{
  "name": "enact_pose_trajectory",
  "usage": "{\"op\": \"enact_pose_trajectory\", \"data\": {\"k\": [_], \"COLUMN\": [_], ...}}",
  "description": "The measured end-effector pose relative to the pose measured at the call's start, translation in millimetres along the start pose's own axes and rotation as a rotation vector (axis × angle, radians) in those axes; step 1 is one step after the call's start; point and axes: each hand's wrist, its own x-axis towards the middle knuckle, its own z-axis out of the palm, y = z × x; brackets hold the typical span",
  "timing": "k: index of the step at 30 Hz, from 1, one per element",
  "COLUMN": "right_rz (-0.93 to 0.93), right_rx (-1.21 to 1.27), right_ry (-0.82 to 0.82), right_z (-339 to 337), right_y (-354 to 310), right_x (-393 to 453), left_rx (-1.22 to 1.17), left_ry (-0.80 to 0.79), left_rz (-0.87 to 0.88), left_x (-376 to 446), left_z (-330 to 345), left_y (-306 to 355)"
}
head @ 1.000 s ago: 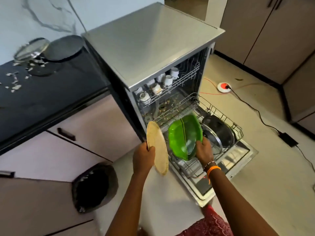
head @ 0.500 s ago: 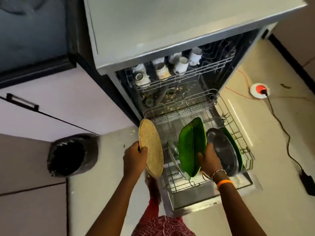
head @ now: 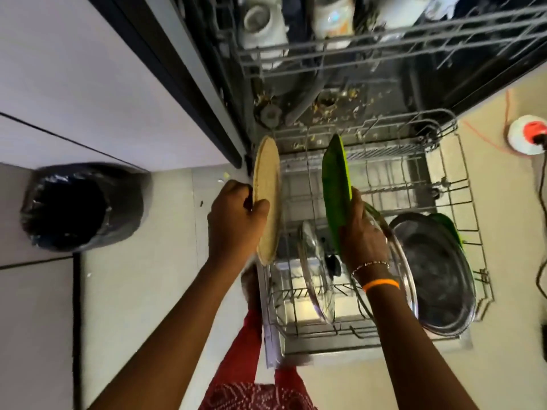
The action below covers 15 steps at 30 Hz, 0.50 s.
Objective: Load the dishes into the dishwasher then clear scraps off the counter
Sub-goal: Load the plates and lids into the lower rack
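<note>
Upright, green plate (head: pixel 336 187) in right hand (head: pixel 362 235)

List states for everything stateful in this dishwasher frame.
left hand: grips tan plate
right hand: grips green plate
tan plate: on edge, left of rack
green plate: on edge, over rack
lower rack: pulled out, part loaded
glass lid: upright in rack
bin: open, bag-lined

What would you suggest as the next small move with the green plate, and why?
Probably lower the green plate, which the right hand holds on edge above the lower rack, into the open tines behind the glass lid.
</note>
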Motion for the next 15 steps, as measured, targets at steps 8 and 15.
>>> {"op": "enact_pose_trajectory", "data": {"k": [8, 15], "right_rz": [-0.137, -0.034], "right_rx": [-0.051, -0.073], "right_ry": [0.037, -0.048], "right_z": [5, 13], "right_y": [4, 5], "right_x": [-23, 6], "left_rx": [0.015, 0.019], "left_ry": [0.004, 0.012], "left_rz": [-0.002, 0.013], "left_x": [-14, -15], "left_z": [20, 30], "left_y": [-10, -8]}}
